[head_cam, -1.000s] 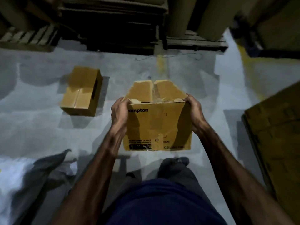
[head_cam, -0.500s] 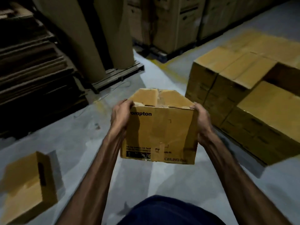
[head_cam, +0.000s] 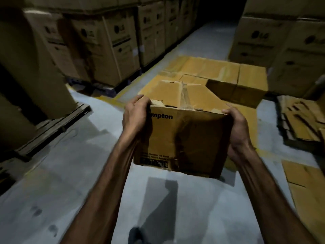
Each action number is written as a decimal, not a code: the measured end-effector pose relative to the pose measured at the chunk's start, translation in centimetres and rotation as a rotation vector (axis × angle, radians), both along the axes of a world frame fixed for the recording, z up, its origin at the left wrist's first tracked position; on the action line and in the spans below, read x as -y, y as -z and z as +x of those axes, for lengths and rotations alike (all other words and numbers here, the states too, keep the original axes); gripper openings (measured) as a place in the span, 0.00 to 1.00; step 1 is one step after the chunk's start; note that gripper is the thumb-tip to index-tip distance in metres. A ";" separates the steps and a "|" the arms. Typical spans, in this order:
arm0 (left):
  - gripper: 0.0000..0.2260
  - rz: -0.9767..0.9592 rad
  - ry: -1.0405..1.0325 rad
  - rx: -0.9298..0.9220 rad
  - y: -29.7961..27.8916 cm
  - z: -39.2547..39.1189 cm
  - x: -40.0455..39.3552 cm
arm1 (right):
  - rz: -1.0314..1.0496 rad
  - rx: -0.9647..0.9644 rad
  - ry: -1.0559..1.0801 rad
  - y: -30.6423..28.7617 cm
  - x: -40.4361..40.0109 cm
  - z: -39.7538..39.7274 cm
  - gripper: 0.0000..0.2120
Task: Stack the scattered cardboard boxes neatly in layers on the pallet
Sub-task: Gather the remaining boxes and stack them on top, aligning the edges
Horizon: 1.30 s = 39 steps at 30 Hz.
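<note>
Stack: layer of cardboard boxes [head_cam: 207, 71] on the floor ahead; pallet beneath presumably hidden, dim view.
Carried box [head_cam: 184, 138]: held off the floor, just short of the stack, its wide face toward the person, long axis left to right.
Left hand [head_cam: 135, 117]: grip curled round the box's upper left corner.
Right hand [head_cam: 237, 125]: grip clamped on the upper right edge, nearer the stack's raised second-layer box [head_cam: 237, 87].
Key relation: stack lies straight beyond the carried box.

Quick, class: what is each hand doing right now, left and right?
Left hand: grip closed on the carried cardboard box, at its upper left corner.
Right hand: grip closed on the same box, at its right side.
</note>
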<state>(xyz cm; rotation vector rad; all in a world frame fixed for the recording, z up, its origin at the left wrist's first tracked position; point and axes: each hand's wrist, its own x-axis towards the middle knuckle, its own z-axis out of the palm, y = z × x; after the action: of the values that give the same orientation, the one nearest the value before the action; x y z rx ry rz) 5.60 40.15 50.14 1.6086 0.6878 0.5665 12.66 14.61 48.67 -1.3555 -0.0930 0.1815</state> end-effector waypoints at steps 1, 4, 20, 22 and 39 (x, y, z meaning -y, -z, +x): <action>0.29 0.002 0.038 0.003 0.0 2.0 0.2 | -0.006 -0.005 0.032 0.0 0.4 1.0 0.17; 0.29 -0.012 0.130 -0.002 0.1 7.4 1.0 | -0.015 0.001 0.125 0.3 1.5 4.1 0.16; 0.16 -0.095 0.539 -0.106 5.3 28.8 0.1 | -0.204 -0.095 0.486 1.5 0.1 15.4 0.11; 0.18 -0.082 0.564 -0.129 5.9 30.5 0.9 | -0.209 -0.132 0.502 2.2 0.9 17.2 0.09; 0.25 -0.207 0.381 -0.309 11.5 47.3 11.0 | -0.243 -0.293 0.316 10.4 12.0 41.4 0.28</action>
<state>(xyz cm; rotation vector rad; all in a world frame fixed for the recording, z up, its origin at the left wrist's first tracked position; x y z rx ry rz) 52.94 29.13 38.66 1.5916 0.6206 -0.0328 54.05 2.57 38.28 -1.5503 0.3990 0.1251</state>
